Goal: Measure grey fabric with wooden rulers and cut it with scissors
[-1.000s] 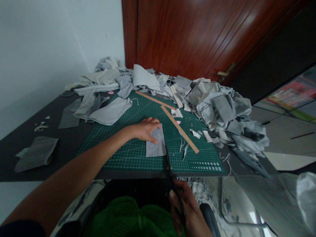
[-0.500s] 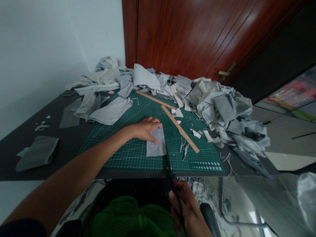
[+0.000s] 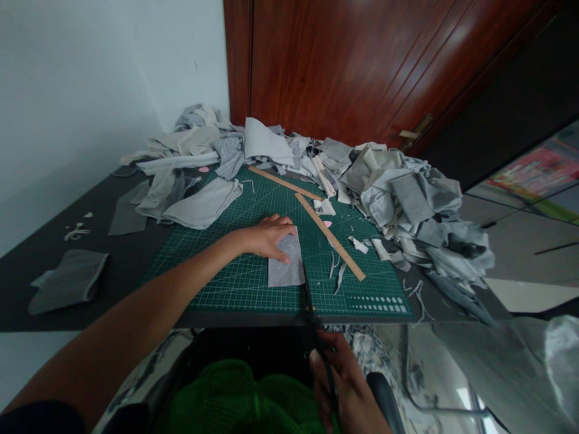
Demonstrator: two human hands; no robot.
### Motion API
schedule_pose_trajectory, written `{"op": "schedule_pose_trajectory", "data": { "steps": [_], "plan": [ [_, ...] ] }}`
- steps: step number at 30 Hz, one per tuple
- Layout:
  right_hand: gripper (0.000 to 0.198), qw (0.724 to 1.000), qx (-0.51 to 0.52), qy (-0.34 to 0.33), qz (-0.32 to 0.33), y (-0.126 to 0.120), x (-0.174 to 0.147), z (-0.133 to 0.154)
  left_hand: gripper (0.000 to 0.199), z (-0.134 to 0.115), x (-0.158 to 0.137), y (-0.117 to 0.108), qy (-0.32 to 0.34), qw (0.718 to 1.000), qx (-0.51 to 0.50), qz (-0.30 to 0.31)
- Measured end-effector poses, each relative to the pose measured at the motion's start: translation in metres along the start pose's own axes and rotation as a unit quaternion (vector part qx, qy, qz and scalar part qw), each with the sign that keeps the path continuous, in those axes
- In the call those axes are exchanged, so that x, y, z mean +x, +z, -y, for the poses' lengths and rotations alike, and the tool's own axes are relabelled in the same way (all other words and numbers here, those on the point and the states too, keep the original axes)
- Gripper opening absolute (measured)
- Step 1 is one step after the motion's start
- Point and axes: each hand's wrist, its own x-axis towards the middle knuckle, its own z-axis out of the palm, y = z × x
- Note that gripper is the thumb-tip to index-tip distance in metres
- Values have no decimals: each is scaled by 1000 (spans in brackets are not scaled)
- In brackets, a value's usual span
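Pressing down on a small rectangular piece of soft grey fabric (image 3: 286, 263), the left hand (image 3: 266, 236) lies flat with its fingers close together on the upper left part of the cloth. This piece rests on the green gridded cutting mat (image 3: 217, 277), near the mat's front edge. The right hand (image 3: 346, 386) grips the dark handles of long black metal scissors (image 3: 312, 313) below the front edge of the dark table (image 3: 27, 241); its fingers are curled around the handles. The thin blades lie along the right edge of the grey piece. A flat wooden ruler (image 3: 329, 236) lies diagonally on the mat's right part. Crumpled grey fabric scraps (image 3: 407, 205) are piled along the back and right edges.
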Motion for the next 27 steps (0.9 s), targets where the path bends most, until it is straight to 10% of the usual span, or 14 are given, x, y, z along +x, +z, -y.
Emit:
{"op": "schedule_pose_trajectory", "data": {
  "steps": [27],
  "plan": [
    [66, 997, 53, 46, 16, -8, 0, -3, 17, -7, 9, 11, 78, 995, -49, -33]
  ]
}}
